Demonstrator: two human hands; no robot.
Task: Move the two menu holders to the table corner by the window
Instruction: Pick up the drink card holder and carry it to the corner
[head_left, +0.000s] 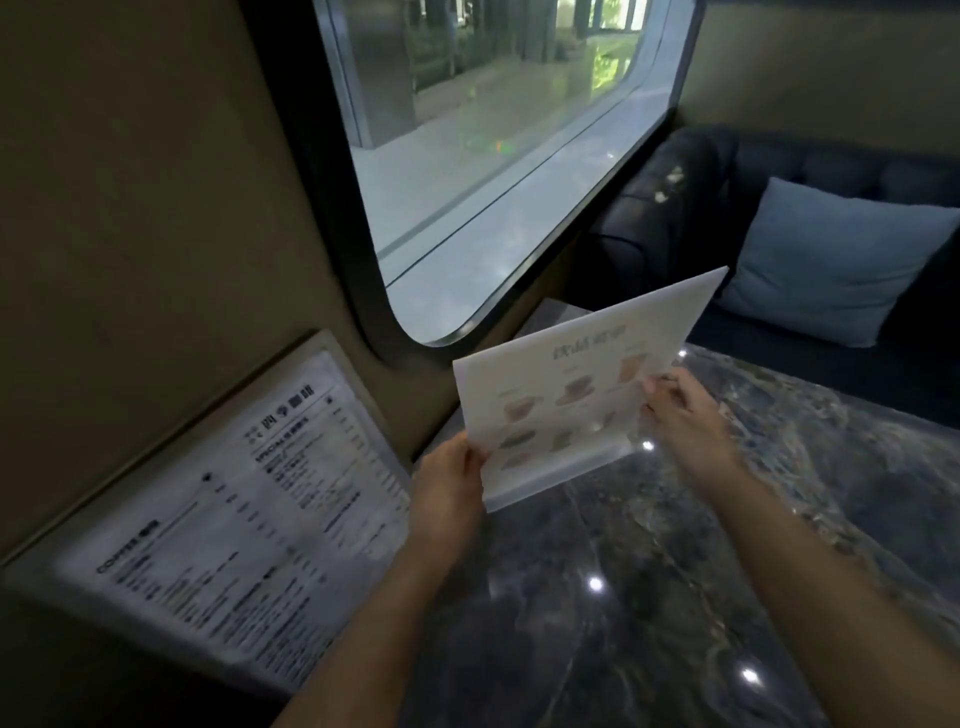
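Note:
Both hands hold a clear menu holder (571, 384) with pictures of drinks on a white sheet. It is tilted above the dark marble table (675, 597), near the corner under the window (493, 156). My left hand (449, 488) grips its lower left edge. My right hand (685, 410) pinches its right edge. A second menu holder (234, 514), with dense black text, leans against the beige wall at the left side of the table.
A dark sofa (701, 208) with a light blue cushion (831, 260) stands beyond the table's far edge. The beige wall (130, 208) runs along the left side. Bright light spots reflect on the marble top.

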